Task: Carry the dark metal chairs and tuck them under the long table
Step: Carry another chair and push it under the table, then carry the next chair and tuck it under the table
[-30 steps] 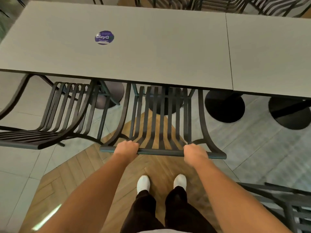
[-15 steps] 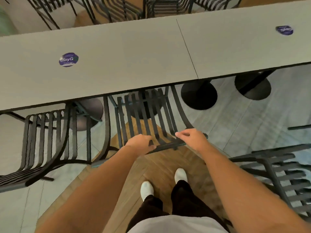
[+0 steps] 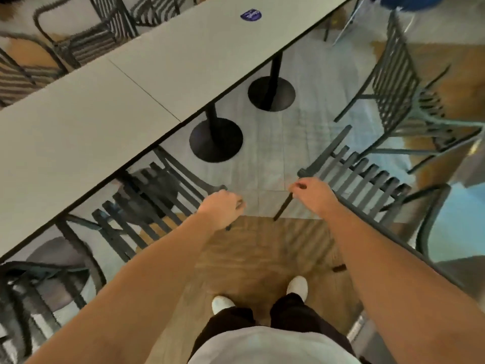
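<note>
- Tucked chair [image 3: 147,203], at your 10 o'clock: dark slatted metal, seat under the long table [image 3: 110,106], backrest just outside the table edge.
- Long table: pale grey top running from 8 o'clock to 1 o'clock, a seam across it, a round purple sticker [image 3: 251,15] at 12 o'clock.
- Your left hand [image 3: 221,207]: fingers loosely curled, holding nothing, over the right end of the tucked chair's backrest; whether it touches the rail cannot be told.
- Two black round pedestal bases [image 3: 215,140] under the table edge at 12 o'clock.
- Your right hand [image 3: 311,193]: fingers curled, at the top rail of a second dark chair [image 3: 367,185] at 2 o'clock, standing apart from the table; motion blur hides whether it grips.
</note>
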Demonstrator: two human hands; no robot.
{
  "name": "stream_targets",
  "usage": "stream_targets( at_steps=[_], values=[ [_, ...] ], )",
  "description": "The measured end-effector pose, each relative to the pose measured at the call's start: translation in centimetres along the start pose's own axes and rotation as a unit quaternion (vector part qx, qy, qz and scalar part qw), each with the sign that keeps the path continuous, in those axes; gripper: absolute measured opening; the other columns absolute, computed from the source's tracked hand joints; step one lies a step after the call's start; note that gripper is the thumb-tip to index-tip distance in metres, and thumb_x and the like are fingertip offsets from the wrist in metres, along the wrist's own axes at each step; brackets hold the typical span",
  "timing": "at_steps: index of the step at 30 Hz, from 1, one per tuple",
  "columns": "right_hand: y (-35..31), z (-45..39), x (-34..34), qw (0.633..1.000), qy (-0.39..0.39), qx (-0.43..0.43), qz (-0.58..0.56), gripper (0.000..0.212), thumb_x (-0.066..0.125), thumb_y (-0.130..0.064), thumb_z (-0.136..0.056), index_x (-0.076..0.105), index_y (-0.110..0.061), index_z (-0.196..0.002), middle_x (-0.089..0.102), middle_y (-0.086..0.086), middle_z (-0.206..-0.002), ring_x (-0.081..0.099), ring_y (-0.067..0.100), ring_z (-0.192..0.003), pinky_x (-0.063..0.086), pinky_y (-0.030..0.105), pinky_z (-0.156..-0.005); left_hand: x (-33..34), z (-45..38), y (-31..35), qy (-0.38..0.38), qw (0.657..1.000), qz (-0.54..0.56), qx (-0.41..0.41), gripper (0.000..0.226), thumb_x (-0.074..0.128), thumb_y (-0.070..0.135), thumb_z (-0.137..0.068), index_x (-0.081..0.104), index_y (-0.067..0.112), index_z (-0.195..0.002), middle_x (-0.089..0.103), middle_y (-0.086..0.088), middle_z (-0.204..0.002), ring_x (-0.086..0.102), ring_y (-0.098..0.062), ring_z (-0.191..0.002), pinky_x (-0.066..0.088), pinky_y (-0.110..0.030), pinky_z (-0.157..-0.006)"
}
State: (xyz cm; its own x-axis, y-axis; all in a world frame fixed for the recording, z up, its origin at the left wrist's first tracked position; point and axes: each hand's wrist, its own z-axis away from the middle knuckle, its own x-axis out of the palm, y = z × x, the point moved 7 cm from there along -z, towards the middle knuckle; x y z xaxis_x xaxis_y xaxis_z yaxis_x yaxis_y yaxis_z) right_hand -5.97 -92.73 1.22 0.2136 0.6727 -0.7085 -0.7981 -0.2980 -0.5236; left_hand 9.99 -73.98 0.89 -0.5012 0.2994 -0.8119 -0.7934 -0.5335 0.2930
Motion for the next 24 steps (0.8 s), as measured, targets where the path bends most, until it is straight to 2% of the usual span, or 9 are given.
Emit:
stream_targets(
  at_steps=[2,4,6,9,11,15,21,22,24],
  values=[
    [3.5,0.4,-3.2,0.999,0.035,0.017,0.001,0.032,0.053,-0.044,-0.104,0.073,-0.019,-0.107,0.072,0.001,-0.094,0.067,0.020,-0.088,0.055,0.036,-0.080,0.0,-1.6,3.8,0.003,1.000,0.014,0.019,0.039,0.038,0.041,-0.110,0.068,0.019,-0.118,0.071,-0.006,-0.102,0.069,-0.027,-0.088,0.057,-0.044,-0.080],
    [7.1,1.2,-6.0,0.998,0.057,0.033,-0.005,0.033,0.052,-0.045,-0.105,0.072,-0.019,-0.109,0.071,0.002,-0.095,0.067,0.020,-0.085,0.058,0.038,-0.079,0.4,-3.1,7.6,-0.007,0.999,0.009,0.037,0.039,0.038,0.042,-0.110,0.067,0.019,-0.123,0.071,-0.007,-0.109,0.067,-0.026,-0.096,0.056,-0.043,-0.085],
    [11.2,1.7,-8.2,0.997,0.065,0.048,-0.012,0.031,0.052,-0.044,-0.105,0.071,-0.022,-0.116,0.071,0.001,-0.101,0.065,0.019,-0.087,0.054,0.035,-0.079,1.5,-4.8,11.6,-0.029,0.998,0.007,0.053,0.039,0.040,0.039,-0.111,0.065,0.018,-0.132,0.068,-0.007,-0.123,0.063,-0.023,-0.105,0.051,-0.037,-0.091],
    [17.7,2.7,-10.7,0.995,0.054,0.072,-0.030,0.037,0.056,-0.049,-0.102,0.067,-0.024,-0.126,0.072,0.002,-0.117,0.066,0.021,-0.099,0.054,0.037,-0.087,2.8,-7.0,17.8,-0.042,0.994,-0.037,0.098,0.046,0.041,0.038,-0.112,0.052,0.018,-0.150,0.053,-0.003,-0.152,0.052,-0.023,-0.130,0.040,-0.034,-0.106],
    [21.7,3.7,-11.7,0.995,0.030,0.086,-0.030,0.051,0.057,-0.058,-0.098,0.064,-0.021,-0.133,0.069,0.003,-0.128,0.065,0.023,-0.112,0.054,0.040,-0.096,3.1,-8.5,21.3,-0.007,0.992,-0.046,0.120,0.050,0.042,0.044,-0.110,0.048,0.022,-0.154,0.046,-0.001,-0.156,0.046,-0.024,-0.138,0.039,-0.036,-0.108],
    [27.8,5.8,-12.0,0.991,-0.016,0.128,-0.039,0.087,0.057,-0.079,-0.086,0.053,-0.017,-0.147,0.060,0.004,-0.143,0.057,0.027,-0.129,0.047,0.040,-0.106,3.7,-11.6,26.5,0.035,0.987,-0.030,0.156,0.049,0.047,0.051,-0.106,0.052,0.028,-0.149,0.048,0.005,-0.148,0.045,-0.020,-0.138,0.046,-0.039,-0.106],
    [33.1,7.5,-9.8,0.980,-0.081,0.165,-0.070,0.107,0.067,-0.085,-0.071,0.046,-0.020,-0.154,0.059,0.001,-0.144,0.058,0.023,-0.129,0.047,0.035,-0.105,5.9,-15.3,31.0,-0.047,0.978,-0.079,0.188,0.078,0.049,0.074,-0.095,0.049,0.022,-0.153,0.045,0.002,-0.154,0.043,-0.019,-0.140,0.040,-0.037,-0.110],
    [33.5,7.5,-9.3,0.980,-0.084,0.172,-0.060,0.106,0.068,-0.085,-0.070,0.049,-0.022,-0.152,0.063,0.000,-0.139,0.061,0.022,-0.125,0.049,0.034,-0.103,6.3,-15.8,31.3,-0.059,0.975,-0.093,0.195,0.082,0.048,0.078,-0.092,0.049,0.022,-0.153,0.045,0.002,-0.155,0.043,-0.019,-0.140,0.040,-0.038,-0.111],
    [34.1,7.3,-8.3,0.980,-0.076,0.182,-0.032,0.090,0.071,-0.080,-0.074,0.056,-0.023,-0.142,0.068,-0.003,-0.124,0.065,0.018,-0.111,0.053,0.032,-0.095,7.3,-16.7,31.4,-0.092,0.965,-0.121,0.211,0.090,0.047,0.083,-0.089,0.047,0.022,-0.154,0.044,0.003,-0.156,0.042,-0.019,-0.142,0.040,-0.040,-0.113]
  ],
)
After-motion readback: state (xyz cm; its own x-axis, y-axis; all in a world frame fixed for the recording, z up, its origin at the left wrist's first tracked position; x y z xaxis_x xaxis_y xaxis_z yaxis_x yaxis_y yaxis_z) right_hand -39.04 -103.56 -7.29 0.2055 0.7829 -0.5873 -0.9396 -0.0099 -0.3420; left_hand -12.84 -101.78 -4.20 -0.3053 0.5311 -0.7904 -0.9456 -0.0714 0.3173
